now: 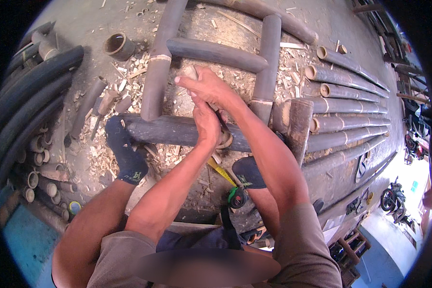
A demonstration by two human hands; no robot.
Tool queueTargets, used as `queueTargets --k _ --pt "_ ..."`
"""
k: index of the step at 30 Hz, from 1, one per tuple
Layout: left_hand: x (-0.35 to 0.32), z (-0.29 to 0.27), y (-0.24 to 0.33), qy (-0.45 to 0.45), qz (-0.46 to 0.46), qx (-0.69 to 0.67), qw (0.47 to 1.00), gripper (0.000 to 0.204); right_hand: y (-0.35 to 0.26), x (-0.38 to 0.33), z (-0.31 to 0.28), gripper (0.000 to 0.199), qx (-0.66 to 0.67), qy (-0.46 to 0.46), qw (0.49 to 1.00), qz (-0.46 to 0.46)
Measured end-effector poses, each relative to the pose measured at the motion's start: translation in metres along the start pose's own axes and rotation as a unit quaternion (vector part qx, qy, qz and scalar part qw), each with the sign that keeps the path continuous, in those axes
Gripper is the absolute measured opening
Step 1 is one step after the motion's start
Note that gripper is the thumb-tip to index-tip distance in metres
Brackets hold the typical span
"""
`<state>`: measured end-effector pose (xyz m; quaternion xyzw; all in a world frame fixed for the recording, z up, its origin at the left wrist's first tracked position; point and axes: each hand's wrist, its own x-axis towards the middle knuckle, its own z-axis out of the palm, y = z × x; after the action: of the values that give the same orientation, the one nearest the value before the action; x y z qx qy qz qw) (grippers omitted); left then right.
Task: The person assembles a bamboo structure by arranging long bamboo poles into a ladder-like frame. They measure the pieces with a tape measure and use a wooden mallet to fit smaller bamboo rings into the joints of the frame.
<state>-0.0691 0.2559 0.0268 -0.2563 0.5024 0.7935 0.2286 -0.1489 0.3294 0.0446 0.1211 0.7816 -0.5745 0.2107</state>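
Note:
A dark bamboo pole [168, 130] lies crosswise before me, with a pale-rimmed opening [225, 139] near its middle. Above it, my left hand [206, 120] is closed around a narrow tool, whose dark part [222, 115] shows beside the wrist, near that opening. My right hand [210, 87] is closed at the tool's upper end, thumb stretched out to the left; a pale handle end [191, 73] shows beside its fingers. The tool's tip and exact kind are hidden. A joined bamboo frame [216, 54] lies just beyond. My feet, in dark socks [126, 149], flank the pole.
Several bamboo poles [350, 105] lie at right, near an upright wooden block [300, 129]. Dark curved bamboo [38, 91] is stacked at left. A tape measure [236, 197] with yellow tape pulled out sits below the pole. Wood chips [137, 81] and a bamboo cup [118, 46] lie about.

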Motion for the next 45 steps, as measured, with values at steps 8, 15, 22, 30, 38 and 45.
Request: queueTargets --k 8,15,22,30,38,45 --pt "-0.001 0.015 0.005 -0.184 -0.045 0.217 0.958 0.082 0.028 -0.043 -0.033 0.027 0.21 0.19 0.957 0.068" --pt "-0.017 0.012 -0.028 -0.378 0.035 0.419 0.825 0.094 0.067 -0.136 -0.022 0.032 0.357 0.465 0.81 -0.023" --pt "-0.007 0.02 -0.011 -0.42 -0.058 0.559 0.713 0.107 0.066 -0.145 -0.003 0.029 0.42 0.54 0.724 -0.084" --pt "0.0 -0.016 0.036 -0.191 0.044 0.548 0.813 0.077 0.028 -0.059 0.001 0.014 0.377 0.302 0.876 -0.008" --pt "-0.062 -0.03 0.01 0.045 0.088 0.133 0.986 0.08 -0.029 -0.082 0.069 0.042 -0.072 -0.07 0.981 -0.169" --pt "-0.002 -0.004 0.04 -0.258 0.107 0.565 0.777 0.09 0.066 -0.068 -0.018 0.017 0.534 0.303 0.789 -0.034"
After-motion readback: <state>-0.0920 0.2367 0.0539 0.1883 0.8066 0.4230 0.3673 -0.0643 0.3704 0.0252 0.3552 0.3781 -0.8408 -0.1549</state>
